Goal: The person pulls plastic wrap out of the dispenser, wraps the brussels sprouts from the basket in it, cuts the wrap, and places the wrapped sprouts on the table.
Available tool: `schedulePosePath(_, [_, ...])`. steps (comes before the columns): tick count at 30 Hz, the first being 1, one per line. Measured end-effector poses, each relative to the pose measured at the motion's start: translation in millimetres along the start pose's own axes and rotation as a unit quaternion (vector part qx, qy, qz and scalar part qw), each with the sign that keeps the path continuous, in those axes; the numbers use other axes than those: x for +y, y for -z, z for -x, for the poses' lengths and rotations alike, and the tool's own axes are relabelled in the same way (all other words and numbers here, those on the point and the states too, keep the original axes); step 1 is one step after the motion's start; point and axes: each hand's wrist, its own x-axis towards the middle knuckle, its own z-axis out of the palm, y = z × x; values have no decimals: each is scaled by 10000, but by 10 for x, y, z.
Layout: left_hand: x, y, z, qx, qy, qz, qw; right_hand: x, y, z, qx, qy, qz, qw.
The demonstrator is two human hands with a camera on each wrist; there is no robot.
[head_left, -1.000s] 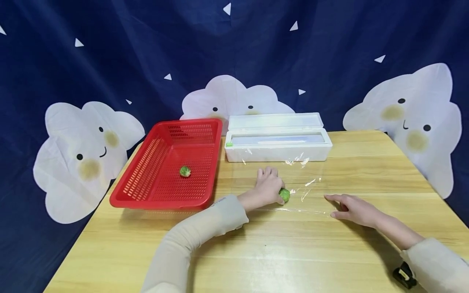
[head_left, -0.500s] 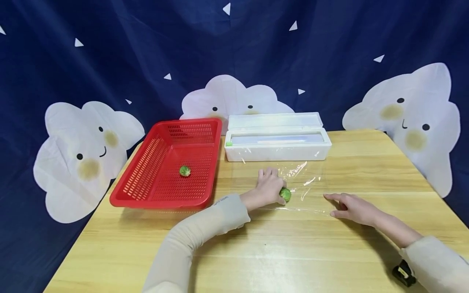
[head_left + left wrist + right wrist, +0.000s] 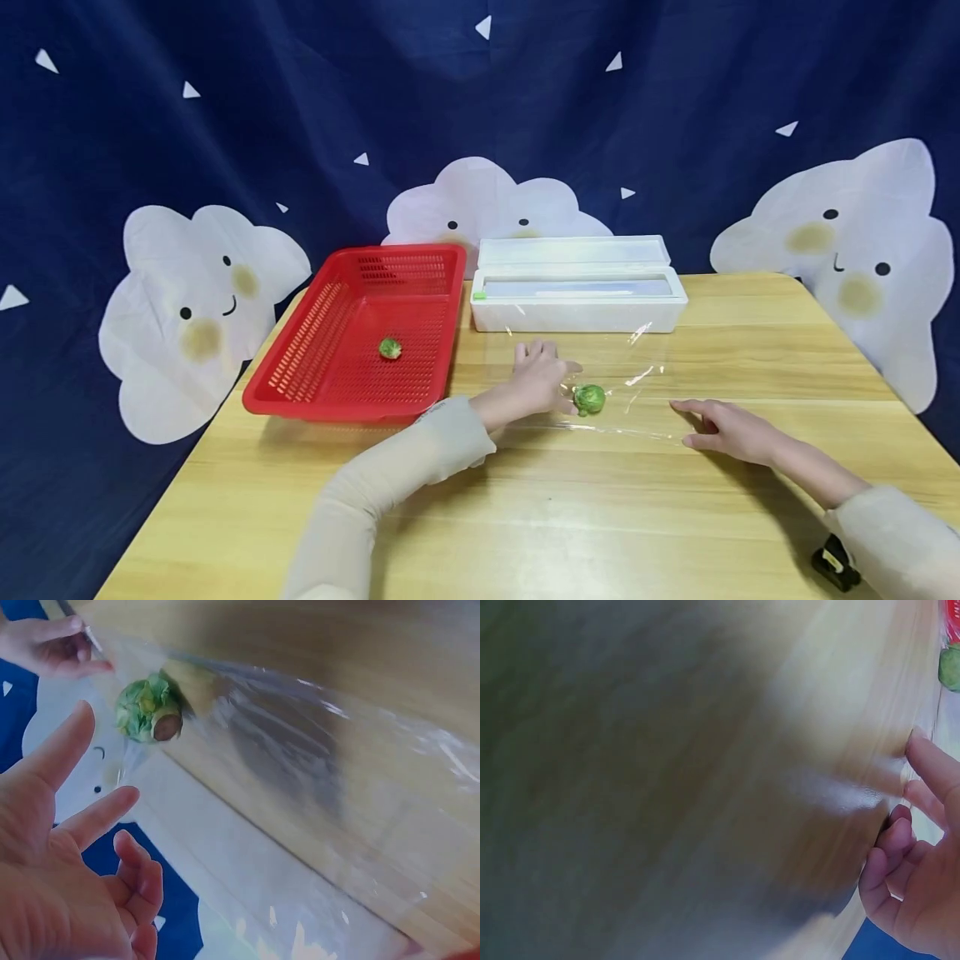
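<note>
A green Brussels sprout (image 3: pixel 590 398) rests on a sheet of clear cling film (image 3: pixel 637 354) spread over the table. My left hand (image 3: pixel 538 383) is just left of it, fingers spread and holding nothing. In the left wrist view a gap separates the left fingertips (image 3: pixel 82 720) from the sprout (image 3: pixel 150 709), whose brown cut stem end shows. At the film's right edge is my right hand (image 3: pixel 738 431), index finger and thumb apart. The right wrist view shows its other fingers (image 3: pixel 892 840) loosely bent; whether the fingertips press the film is unclear.
Behind the film stands a white cling film box (image 3: pixel 577 317) with its lid up. A red plastic basket (image 3: pixel 258 404) at the left contains another sprout (image 3: pixel 390 348). A small black object (image 3: pixel 836 562) appears beside the right sleeve. A dark blue cloud-print curtain (image 3: pixel 420 92) hangs behind the table.
My left hand has let go of the sprout and drawn slightly left, leaving it on the film. My right hand has kept its place by the film's edge. The head view has shifted slightly.
</note>
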Motion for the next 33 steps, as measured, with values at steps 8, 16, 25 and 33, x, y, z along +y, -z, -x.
schedulePosePath(8, [-244,-81,393,-27,83,238,9997,4,-4,-13,-142,-20,-19,9999])
schedulePosePath(16, [-450,-156,685,-53,219,154,9996,-8,-6,-11,83,120,262,9996])
schedulePosePath(25, [-646,-365,900,136,289,462,9984,-2,-9,7,239,157,379,9989])
schedulePosePath(33, [-691,-399,943,439,217,633,9968,35,-8,30,269,406,31,9988])
